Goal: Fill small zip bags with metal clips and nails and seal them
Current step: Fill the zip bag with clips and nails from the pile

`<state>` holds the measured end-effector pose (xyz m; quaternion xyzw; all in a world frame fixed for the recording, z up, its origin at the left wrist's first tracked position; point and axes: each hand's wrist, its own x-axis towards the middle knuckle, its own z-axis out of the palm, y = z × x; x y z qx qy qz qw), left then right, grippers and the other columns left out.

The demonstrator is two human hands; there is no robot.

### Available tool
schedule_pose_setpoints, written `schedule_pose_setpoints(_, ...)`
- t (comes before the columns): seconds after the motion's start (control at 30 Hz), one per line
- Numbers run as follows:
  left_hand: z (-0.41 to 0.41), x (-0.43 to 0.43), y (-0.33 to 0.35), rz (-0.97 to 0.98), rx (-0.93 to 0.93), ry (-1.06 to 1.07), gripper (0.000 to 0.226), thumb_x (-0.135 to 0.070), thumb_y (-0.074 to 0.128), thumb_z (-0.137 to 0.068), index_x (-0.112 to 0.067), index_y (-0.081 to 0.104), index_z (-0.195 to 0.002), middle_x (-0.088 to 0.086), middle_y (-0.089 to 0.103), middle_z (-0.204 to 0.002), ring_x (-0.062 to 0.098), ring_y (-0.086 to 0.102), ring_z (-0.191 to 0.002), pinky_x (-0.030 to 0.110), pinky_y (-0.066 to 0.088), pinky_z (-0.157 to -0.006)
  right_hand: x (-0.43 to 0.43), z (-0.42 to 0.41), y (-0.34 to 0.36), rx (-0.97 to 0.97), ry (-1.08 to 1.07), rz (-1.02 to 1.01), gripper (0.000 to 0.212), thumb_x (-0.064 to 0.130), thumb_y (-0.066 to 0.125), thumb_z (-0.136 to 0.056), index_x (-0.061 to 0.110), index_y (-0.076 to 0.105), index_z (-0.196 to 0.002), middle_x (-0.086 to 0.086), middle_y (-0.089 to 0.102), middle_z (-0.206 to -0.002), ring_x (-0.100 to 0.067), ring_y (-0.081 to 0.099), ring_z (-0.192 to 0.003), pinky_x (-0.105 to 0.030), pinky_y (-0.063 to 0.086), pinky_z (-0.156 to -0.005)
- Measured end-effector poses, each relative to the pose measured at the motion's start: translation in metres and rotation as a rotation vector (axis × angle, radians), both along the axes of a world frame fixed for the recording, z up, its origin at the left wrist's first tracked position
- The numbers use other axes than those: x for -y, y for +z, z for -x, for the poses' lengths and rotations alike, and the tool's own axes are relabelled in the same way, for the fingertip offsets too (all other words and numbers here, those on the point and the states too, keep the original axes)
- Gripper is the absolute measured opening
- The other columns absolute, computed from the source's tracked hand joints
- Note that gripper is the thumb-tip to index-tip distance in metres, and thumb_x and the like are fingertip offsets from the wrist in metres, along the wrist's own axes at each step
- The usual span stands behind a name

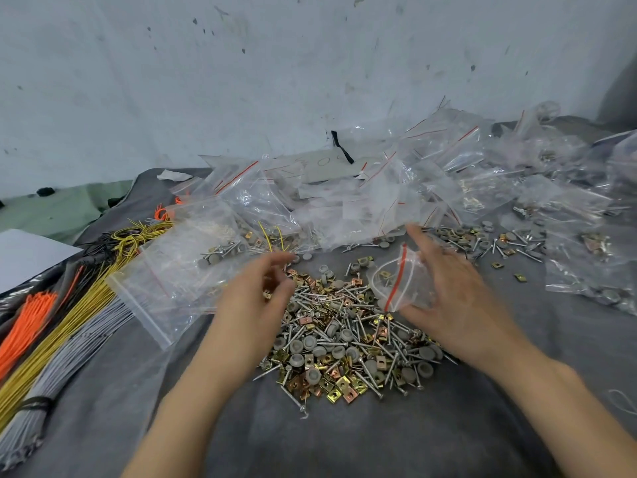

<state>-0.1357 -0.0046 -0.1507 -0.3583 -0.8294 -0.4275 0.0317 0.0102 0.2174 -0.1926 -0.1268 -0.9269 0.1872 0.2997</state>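
Pile (344,343) of nails, gold and copper clips, grey caps: near centre. Left hand (255,305): fingers loosely curled, nothing seen held. Right hand (458,298): fingers spread against one clear, red-striped zip bag (401,281) above the pile; grip unclear, blurred. Far: bag heap (344,194), uncountable.

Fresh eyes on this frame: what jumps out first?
The glinting pile of screws, clips and grey caps mid-table, with the left hand and right hand over it and a small red-striped zip bag at the right hand. Behind lies a heap of clear zip bags; orange, yellow and grey wire bundles run along the left.
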Motion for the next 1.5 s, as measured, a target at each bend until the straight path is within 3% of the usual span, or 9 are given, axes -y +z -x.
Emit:
schedule_pose_setpoints(0.07,-0.016,-0.017,0.01,-0.145,0.107,-0.069,0.027,-0.017,0.064,-0.094,-0.033,0.062,-0.115,-0.01,0.062,-0.089,0.001,0.06,-0.08,0.013,0.047,-0.069,0.002,0.001,-0.001,0.005,0.009,-0.002,0.107,0.048,0.074,-0.08,0.05,-0.005,-0.152,0.017,0.045,-0.126,0.02,0.014,-0.105,-0.03,0.016,-0.111)
schedule_pose_setpoints(0.3,-0.046,-0.066,0.019,-0.266,0.238,-0.189,0.029,-0.011,0.063,-0.094,-0.027,0.063,-0.118,-0.009,0.072,-0.096,-0.002,0.065,-0.087,0.009,0.047,-0.073,0.006,0.002,0.0,-0.016,0.011,0.05,0.108,0.047,0.076,-0.077,0.048,0.0,-0.154,0.002,0.06,-0.128,-0.003,0.038,-0.119,-0.035,0.029,-0.109)
schedule_pose_setpoints(0.5,-0.049,-0.077,0.017,-0.332,0.258,-0.217,0.032,-0.005,0.054,-0.098,-0.029,0.061,-0.117,-0.01,0.074,-0.098,0.0,0.068,-0.094,0.021,0.053,-0.088,0.003,-0.001,0.001,-0.037,0.04,0.065,0.101,0.051,0.067,-0.073,0.036,0.012,-0.156,0.015,0.048,-0.12,0.013,0.033,-0.108,-0.034,0.029,-0.109)
schedule_pose_setpoints(0.67,-0.04,-0.065,0.019,-0.395,0.257,-0.119,0.023,-0.012,0.05,-0.101,-0.028,0.06,-0.115,-0.009,0.073,-0.095,0.0,0.067,-0.087,0.011,0.05,-0.073,-0.002,-0.003,-0.002,-0.044,0.022,0.072,0.103,0.043,0.078,-0.079,0.04,0.009,-0.156,0.019,0.042,-0.124,0.025,0.023,-0.111,-0.03,0.023,-0.11)
schedule_pose_setpoints(0.83,-0.028,-0.04,0.001,0.107,-0.091,-0.057,0.027,-0.03,0.048,-0.102,-0.031,0.052,-0.129,-0.015,0.068,-0.098,0.001,0.062,-0.084,0.028,0.049,-0.077,-0.004,-0.007,0.0,-0.036,0.008,0.123,0.105,0.045,0.075,-0.082,0.062,-0.004,-0.148,0.002,0.047,-0.149,-0.006,0.027,-0.141,-0.031,0.018,-0.115)
schedule_pose_setpoints(1.03,-0.03,-0.034,-0.015,0.492,-0.333,-0.17,0.029,-0.035,0.041,-0.103,-0.033,0.054,-0.129,-0.013,0.057,-0.123,0.013,0.047,-0.116,0.035,0.037,-0.101,-0.007,-0.008,0.003,-0.077,0.015,0.13,0.095,0.073,0.053,-0.076,0.049,0.004,-0.154,0.02,0.033,-0.137,0.012,0.02,-0.125,-0.03,0.018,-0.113)
schedule_pose_setpoints(1.17,-0.024,-0.029,-0.014,0.606,-0.343,-0.239,0.023,-0.04,0.042,-0.102,-0.04,0.057,-0.12,-0.018,0.048,-0.122,0.01,0.037,-0.119,0.031,0.032,-0.102,-0.008,-0.009,0.004,-0.075,0.013,0.138,0.096,0.072,0.052,-0.075,0.043,0.007,-0.155,0.018,0.035,-0.143,0.014,0.018,-0.125,-0.03,0.017,-0.113)
schedule_pose_setpoints(1.3,-0.021,-0.025,-0.014,0.721,-0.363,-0.286,0.031,-0.043,0.042,-0.102,-0.045,0.051,-0.132,-0.016,0.038,-0.136,0.011,0.03,-0.128,0.033,0.027,-0.107,-0.01,-0.008,0.004,-0.086,0.001,0.126,0.093,0.072,0.051,-0.075,0.046,0.006,-0.153,0.02,0.031,-0.138,0.019,0.015,-0.12,-0.031,0.019,-0.111)
schedule_pose_setpoints(1.5,-0.021,-0.03,-0.017,0.695,-0.374,-0.28,0.027,-0.047,0.046,-0.1,-0.041,0.057,-0.124,-0.011,0.038,-0.131,0.013,0.032,-0.127,0.033,0.029,-0.107,-0.011,-0.008,0.003,-0.062,-0.001,0.143,0.094,0.066,0.059,-0.079,0.051,0.002,-0.152,0.023,0.03,-0.135,0.009,0.021,-0.124,-0.03,0.017,-0.111)
